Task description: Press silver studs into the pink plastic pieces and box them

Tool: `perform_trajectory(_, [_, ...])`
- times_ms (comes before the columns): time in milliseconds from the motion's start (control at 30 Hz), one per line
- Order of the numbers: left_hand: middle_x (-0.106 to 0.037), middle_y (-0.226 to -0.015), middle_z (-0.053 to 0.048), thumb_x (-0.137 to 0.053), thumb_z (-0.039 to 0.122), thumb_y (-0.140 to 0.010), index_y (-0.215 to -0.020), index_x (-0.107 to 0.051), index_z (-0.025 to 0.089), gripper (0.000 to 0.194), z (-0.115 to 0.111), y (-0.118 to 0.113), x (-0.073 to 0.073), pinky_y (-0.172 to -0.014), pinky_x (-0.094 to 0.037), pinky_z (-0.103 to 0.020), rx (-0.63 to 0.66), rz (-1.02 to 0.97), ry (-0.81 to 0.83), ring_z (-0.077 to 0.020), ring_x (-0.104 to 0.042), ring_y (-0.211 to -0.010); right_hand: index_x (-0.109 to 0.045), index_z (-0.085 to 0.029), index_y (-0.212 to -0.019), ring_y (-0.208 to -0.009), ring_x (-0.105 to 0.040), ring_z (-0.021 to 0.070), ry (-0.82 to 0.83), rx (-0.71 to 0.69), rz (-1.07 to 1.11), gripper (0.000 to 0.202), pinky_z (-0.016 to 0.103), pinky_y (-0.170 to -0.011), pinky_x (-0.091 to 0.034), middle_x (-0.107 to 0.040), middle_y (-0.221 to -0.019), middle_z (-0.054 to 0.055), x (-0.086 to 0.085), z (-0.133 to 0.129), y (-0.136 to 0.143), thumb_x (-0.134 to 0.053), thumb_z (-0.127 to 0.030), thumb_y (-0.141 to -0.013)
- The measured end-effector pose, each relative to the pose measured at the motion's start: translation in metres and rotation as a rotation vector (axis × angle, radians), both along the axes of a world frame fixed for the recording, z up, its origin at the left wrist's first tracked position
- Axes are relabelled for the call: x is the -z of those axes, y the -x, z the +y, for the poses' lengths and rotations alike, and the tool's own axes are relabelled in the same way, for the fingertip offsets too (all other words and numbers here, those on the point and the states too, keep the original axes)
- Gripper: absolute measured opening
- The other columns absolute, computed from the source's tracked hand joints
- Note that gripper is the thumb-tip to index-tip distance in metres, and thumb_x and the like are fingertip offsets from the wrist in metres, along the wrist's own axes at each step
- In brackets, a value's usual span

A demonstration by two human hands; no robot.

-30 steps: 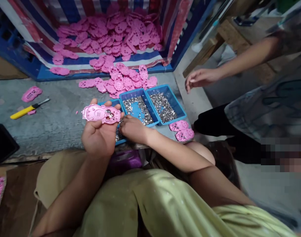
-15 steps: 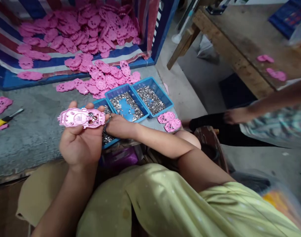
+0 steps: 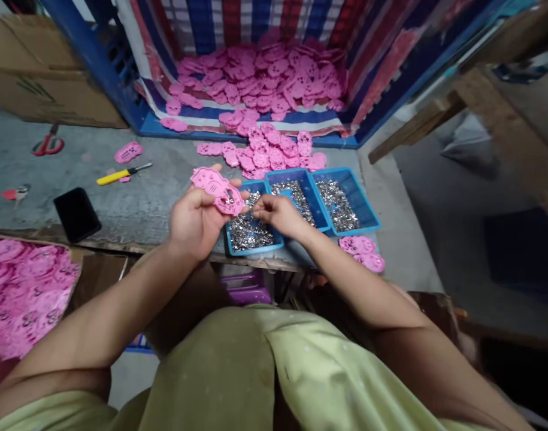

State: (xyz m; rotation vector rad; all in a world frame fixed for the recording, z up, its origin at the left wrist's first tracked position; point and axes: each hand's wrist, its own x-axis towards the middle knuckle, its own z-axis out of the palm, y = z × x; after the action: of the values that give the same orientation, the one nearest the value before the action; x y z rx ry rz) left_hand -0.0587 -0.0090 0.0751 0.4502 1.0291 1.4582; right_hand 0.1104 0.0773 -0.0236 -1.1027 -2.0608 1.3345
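Observation:
My left hand (image 3: 193, 220) is closed around the edges of a pink plastic part (image 3: 216, 189), held palm-up with its moulded inner face showing. Small metal pieces sit in the hollow at the part's right end. Just right of it is my right hand (image 3: 279, 214), thumb and fingertips pinched together above the left blue tray (image 3: 256, 252). Whatever lies in that pinch is too small to make out. Loose silvery metal pieces (image 3: 250, 232) fill this tray. The middle blue tray (image 3: 321, 218) and right blue tray (image 3: 368, 224) contain similar pieces.
A blue crate (image 3: 154, 127) with striped lining spills pink parts (image 3: 274, 78) onto the bench. Two pink parts (image 3: 361, 251) lie by the trays. Leftward are a yellow-handled tool (image 3: 114, 177), scissors (image 3: 49, 143), a phone (image 3: 77, 214) and a cardboard box (image 3: 53, 72).
The view has swung left, bringing the phone, scissors and box into sight. My right hand has come up from the left tray towards the pink part, which my left hand still holds, now tilted.

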Motion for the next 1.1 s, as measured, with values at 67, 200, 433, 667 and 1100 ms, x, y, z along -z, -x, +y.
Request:
perform_trajectory(67, [-0.074,-0.092,-0.008,-0.052,0.008,-0.065,-0.135,-0.053,0.015,0.07,0.004,0.013,0.007,-0.076,-0.064,-0.042,0.049,0.04,0.027,-0.0265,-0.076,-0.086,-0.064,-0.018,-0.073,-0.057,-0.051,0.012,0.194,0.085,0.189,0.015,0.026,-0.059,-0.042,-0.061,-0.065,-0.003,-0.001,0.0,0.003,-0.078,-0.024,-0.075])
perform_trajectory(200, [-0.072,-0.082,-0.006,-0.06,0.003,-0.061,-0.12,-0.059,0.012,0.06,0.009,0.026,0.026,-0.054,-0.058,-0.028,0.202,0.147,0.136,-0.0216,-0.072,-0.068,-0.068,-0.018,-0.071,-0.051,-0.047,0.0086,0.351,0.172,0.424,0.039,0.024,-0.051,-0.04,-0.066,-0.066,-0.001,-0.011,-0.007,0.009,-0.093,-0.045,-0.059])
perform_trajectory(433, [-0.072,-0.083,-0.006,-0.068,0.004,-0.07,-0.106,-0.063,0.01,0.036,0.004,0.026,0.039,-0.049,-0.055,-0.022,0.322,0.195,0.156,-0.0157,-0.069,-0.063,-0.067,-0.019,-0.068,-0.048,-0.046,0.0064,0.389,0.181,0.601,0.042,0.022,-0.048,-0.038,-0.072,-0.071,0.002,-0.027,-0.017,0.02,-0.097,-0.048,-0.061])
perform_trajectory(667, [-0.072,-0.081,-0.007,-0.065,0.003,-0.075,-0.106,-0.063,0.01,0.032,0.005,0.031,0.039,-0.047,-0.054,-0.023,0.327,0.134,0.152,-0.0168,-0.07,-0.062,-0.068,-0.019,-0.069,-0.045,-0.045,0.0049,0.41,0.159,0.684,0.038,0.021,-0.047,-0.038,-0.075,-0.074,0.002,-0.032,-0.025,0.027,-0.098,-0.041,-0.062])
perform_trajectory(1100, [-0.073,-0.086,-0.009,-0.063,0.002,-0.078,-0.109,-0.062,0.009,0.032,0.005,0.029,0.035,-0.048,-0.055,-0.024,0.321,0.122,0.159,-0.0178,-0.071,-0.063,-0.065,-0.019,-0.071,-0.041,-0.045,0.0048,0.349,0.169,0.704,0.037,0.02,-0.043,-0.037,-0.077,-0.078,0.003,-0.032,-0.033,0.025,-0.094,-0.042,-0.069])
